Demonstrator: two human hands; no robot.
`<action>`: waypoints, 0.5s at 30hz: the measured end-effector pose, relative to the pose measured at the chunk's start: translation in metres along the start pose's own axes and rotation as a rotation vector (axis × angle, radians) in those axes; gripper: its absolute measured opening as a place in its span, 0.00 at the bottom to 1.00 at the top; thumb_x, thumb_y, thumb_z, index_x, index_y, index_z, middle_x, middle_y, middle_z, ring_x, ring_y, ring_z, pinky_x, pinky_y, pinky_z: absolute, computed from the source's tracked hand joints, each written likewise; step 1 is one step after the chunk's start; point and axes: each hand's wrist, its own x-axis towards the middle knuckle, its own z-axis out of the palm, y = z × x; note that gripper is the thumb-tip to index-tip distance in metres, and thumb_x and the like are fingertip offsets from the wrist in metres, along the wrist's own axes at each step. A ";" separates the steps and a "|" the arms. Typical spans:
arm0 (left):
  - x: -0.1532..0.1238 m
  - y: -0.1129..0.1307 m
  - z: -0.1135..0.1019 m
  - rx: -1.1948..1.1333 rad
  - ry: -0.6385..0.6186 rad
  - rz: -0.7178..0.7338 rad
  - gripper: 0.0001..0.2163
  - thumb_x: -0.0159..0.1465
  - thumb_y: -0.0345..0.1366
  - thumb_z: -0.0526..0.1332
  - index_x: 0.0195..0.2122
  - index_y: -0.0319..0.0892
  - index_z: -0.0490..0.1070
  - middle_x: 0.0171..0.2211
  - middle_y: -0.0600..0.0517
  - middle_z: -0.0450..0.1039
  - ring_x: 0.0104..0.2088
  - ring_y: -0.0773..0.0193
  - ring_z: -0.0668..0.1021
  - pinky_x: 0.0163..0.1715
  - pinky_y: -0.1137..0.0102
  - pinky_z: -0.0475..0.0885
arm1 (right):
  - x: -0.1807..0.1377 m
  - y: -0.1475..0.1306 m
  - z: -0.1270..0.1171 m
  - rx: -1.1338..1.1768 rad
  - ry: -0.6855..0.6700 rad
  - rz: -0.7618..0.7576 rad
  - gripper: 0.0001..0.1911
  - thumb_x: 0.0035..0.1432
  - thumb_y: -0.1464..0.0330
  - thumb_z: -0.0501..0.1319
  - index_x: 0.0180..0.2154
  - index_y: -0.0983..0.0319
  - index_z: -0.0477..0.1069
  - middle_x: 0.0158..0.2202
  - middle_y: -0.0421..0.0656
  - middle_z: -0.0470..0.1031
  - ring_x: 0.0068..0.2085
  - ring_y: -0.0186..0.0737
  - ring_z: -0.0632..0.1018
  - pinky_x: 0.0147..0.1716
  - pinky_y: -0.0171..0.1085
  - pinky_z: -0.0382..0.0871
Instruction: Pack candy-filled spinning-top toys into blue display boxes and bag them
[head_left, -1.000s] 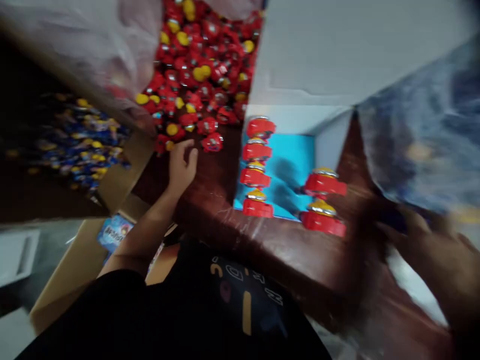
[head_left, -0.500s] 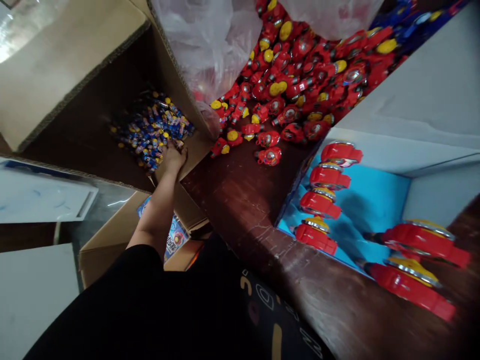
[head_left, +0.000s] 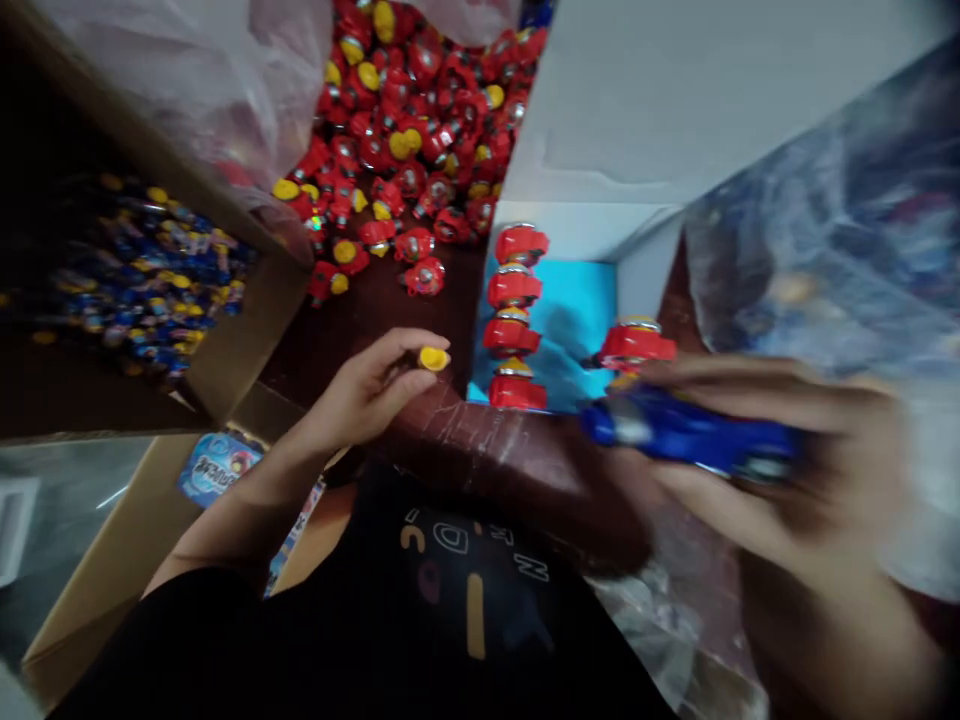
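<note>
My left hand (head_left: 371, 385) pinches a small yellow cap (head_left: 433, 358) between thumb and fingers, above the dark brown table edge (head_left: 495, 460). My right hand (head_left: 757, 455), blurred by motion, is closed around a blue toy piece (head_left: 686, 432) at the right. Between the hands stands a blue tray (head_left: 574, 320) with a column of red toy pieces (head_left: 514, 315) and two more red pieces (head_left: 634, 345) beside it.
A heap of red and yellow toy parts (head_left: 420, 120) lies at the back under a clear plastic bag (head_left: 202, 80). A cardboard box (head_left: 232, 340) at the left holds several blue and yellow small parts (head_left: 150, 270). A white box wall (head_left: 675, 100) rises at the right.
My left hand has come back from the cardboard box to the table edge, now holding a yellow cap. My right hand has come into view with a blue piece.
</note>
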 end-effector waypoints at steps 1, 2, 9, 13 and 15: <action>0.003 0.014 0.015 -0.047 -0.078 0.069 0.14 0.77 0.40 0.65 0.61 0.47 0.76 0.54 0.46 0.83 0.52 0.61 0.85 0.54 0.67 0.81 | 0.003 -0.003 0.000 0.022 -0.016 -0.067 0.22 0.61 0.54 0.74 0.53 0.51 0.74 0.51 0.48 0.84 0.49 0.50 0.87 0.49 0.52 0.85; 0.006 0.024 0.027 -0.077 -0.142 0.117 0.14 0.77 0.38 0.63 0.63 0.47 0.75 0.54 0.46 0.83 0.52 0.62 0.85 0.54 0.68 0.81 | 0.007 -0.004 0.003 0.040 -0.044 -0.131 0.23 0.61 0.56 0.75 0.54 0.52 0.73 0.52 0.48 0.84 0.50 0.50 0.87 0.50 0.51 0.85; 0.028 0.047 0.042 0.009 -0.321 0.162 0.11 0.76 0.38 0.65 0.57 0.44 0.78 0.48 0.50 0.85 0.46 0.61 0.86 0.49 0.69 0.82 | 0.009 0.002 0.005 -0.083 -0.177 -0.184 0.18 0.66 0.56 0.72 0.52 0.54 0.73 0.54 0.48 0.83 0.53 0.50 0.86 0.50 0.51 0.86; 0.030 0.050 0.054 0.219 -0.190 0.332 0.10 0.77 0.38 0.63 0.57 0.43 0.76 0.46 0.49 0.83 0.44 0.62 0.84 0.47 0.68 0.81 | -0.001 -0.006 0.005 -0.201 -0.086 -0.169 0.18 0.65 0.57 0.73 0.51 0.55 0.74 0.52 0.49 0.83 0.51 0.51 0.86 0.47 0.50 0.86; 0.033 0.046 0.063 0.392 -0.060 0.479 0.11 0.78 0.37 0.62 0.58 0.41 0.74 0.45 0.47 0.82 0.43 0.60 0.83 0.47 0.65 0.80 | -0.003 -0.008 0.008 -0.225 -0.043 -0.069 0.20 0.66 0.56 0.72 0.53 0.56 0.72 0.50 0.50 0.83 0.49 0.51 0.85 0.45 0.49 0.85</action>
